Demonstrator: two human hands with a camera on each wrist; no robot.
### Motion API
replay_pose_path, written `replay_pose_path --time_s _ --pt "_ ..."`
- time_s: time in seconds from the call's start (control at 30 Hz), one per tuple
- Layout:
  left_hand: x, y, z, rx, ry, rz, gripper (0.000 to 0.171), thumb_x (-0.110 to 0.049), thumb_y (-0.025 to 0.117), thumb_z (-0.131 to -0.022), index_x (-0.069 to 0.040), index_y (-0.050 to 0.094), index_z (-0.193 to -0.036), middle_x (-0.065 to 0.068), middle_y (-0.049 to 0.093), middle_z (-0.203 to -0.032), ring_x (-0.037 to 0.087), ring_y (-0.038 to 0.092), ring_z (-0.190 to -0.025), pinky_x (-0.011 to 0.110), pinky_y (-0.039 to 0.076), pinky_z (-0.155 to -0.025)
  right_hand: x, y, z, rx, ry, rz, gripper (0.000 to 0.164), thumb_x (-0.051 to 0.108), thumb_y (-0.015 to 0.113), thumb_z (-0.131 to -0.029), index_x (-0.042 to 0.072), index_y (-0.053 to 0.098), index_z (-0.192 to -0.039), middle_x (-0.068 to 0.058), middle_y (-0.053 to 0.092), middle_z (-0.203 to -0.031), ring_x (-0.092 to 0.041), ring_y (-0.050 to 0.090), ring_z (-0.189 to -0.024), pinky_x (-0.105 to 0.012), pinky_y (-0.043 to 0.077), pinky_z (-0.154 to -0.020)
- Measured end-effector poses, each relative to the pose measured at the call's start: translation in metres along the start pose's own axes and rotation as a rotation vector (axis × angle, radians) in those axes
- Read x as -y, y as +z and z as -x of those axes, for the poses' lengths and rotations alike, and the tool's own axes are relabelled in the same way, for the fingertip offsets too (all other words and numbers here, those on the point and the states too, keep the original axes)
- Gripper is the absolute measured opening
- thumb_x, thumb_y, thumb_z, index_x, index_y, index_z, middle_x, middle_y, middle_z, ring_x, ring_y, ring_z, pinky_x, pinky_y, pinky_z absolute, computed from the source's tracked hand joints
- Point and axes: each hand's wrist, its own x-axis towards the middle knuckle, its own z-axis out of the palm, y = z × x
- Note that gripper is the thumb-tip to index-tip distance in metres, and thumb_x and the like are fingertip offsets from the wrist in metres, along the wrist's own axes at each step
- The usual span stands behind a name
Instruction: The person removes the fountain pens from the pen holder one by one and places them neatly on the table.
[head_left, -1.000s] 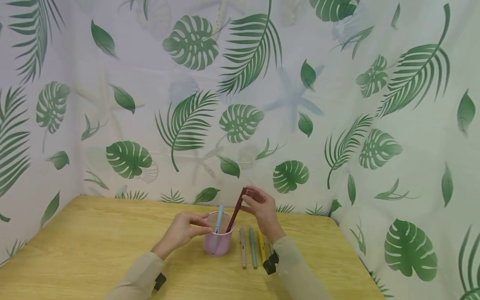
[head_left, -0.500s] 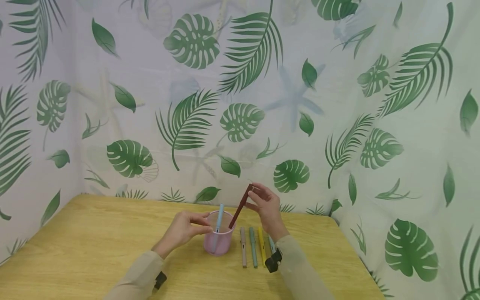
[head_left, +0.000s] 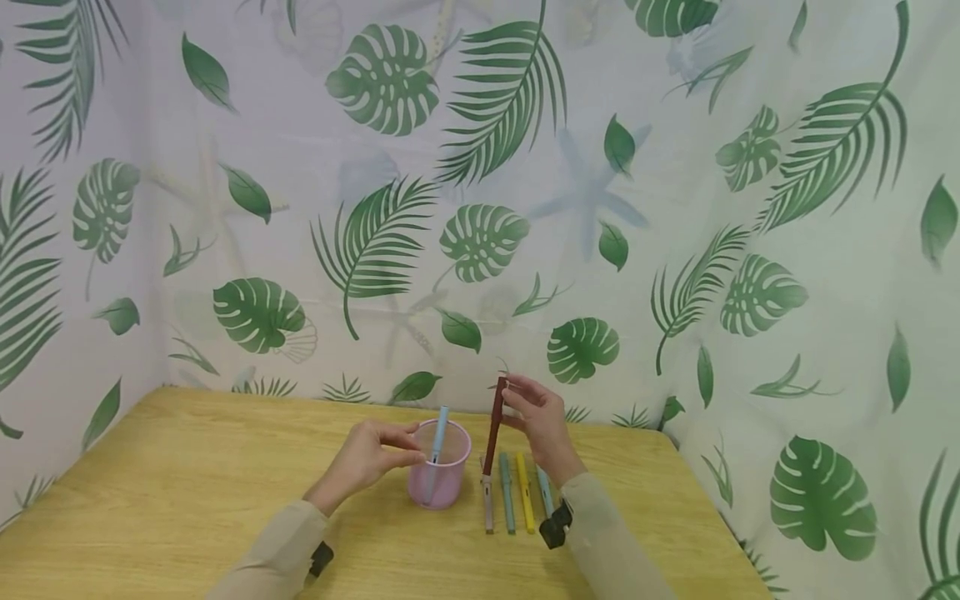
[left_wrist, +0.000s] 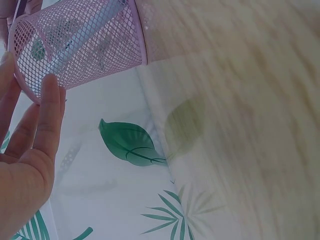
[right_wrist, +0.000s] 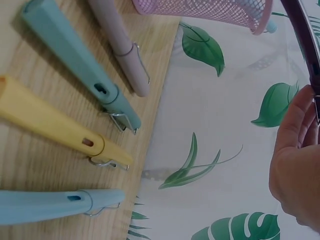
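Observation:
My left hand [head_left: 372,458] holds the rim of a pink mesh pen cup [head_left: 438,487], thumb and fingers at its left side. A light blue pen [head_left: 439,433] leans inside the cup and shows through the mesh [left_wrist: 80,45] in the left wrist view. To the right of the cup, my right hand [head_left: 542,417] pinches a dark red pen [head_left: 494,429] near its top. That pen stands nearly upright, its lower end overlapping the mauve pen [head_left: 488,504] in the head view. The right wrist view shows its dark barrel [right_wrist: 303,40] above my fingers.
Beside the cup, a teal pen [head_left: 507,492], a yellow pen [head_left: 524,492] and a second light blue pen [head_left: 544,490] lie in a row with the mauve one on the wooden table [head_left: 225,483]. A leaf-patterned cloth [head_left: 495,317] hangs behind the table.
The dark red pen has come out of the cup, moved right with my right hand and turned more upright. My left hand stays at the cup's rim.

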Motion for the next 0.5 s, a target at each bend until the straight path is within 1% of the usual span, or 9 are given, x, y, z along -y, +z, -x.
replay_pose_path --time_s 0.13,0.37,0.5 --pt "0.000 0.000 0.000 -0.001 0.002 0.001 0.009 -0.026 0.082 -0.079 -0.018 0.079 -0.083 0.012 0.069 -0.122 0.032 0.066 -0.114 0.051 0.053 -0.090 -0.003 -0.004 0.000 0.000 0.006 0.040 0.037 0.005 0.063 -0.095 -0.004 0.057 -0.130 0.004 0.074 -0.099 -0.012 0.070 -0.087 -0.034 0.060 -0.074" --pt "0.000 0.000 -0.001 -0.002 0.005 -0.009 0.009 -0.026 0.083 -0.078 -0.019 0.079 -0.082 0.012 0.069 -0.122 0.031 0.066 -0.113 0.045 0.055 -0.087 -0.004 -0.013 0.001 0.002 0.033 0.091 0.035 0.006 0.062 -0.095 -0.003 0.058 -0.129 0.003 0.073 -0.098 -0.012 0.066 -0.084 -0.035 0.060 -0.074" --pt "0.000 0.000 -0.001 -0.004 0.008 -0.013 0.008 -0.026 0.083 -0.078 -0.020 0.079 -0.082 0.011 0.069 -0.122 0.030 0.066 -0.113 0.044 0.056 -0.087 -0.006 -0.018 0.003 -0.005 0.064 0.135 0.034 0.008 0.061 -0.096 0.000 0.060 -0.129 0.001 0.072 -0.104 -0.014 0.066 -0.089 -0.037 0.060 -0.075"
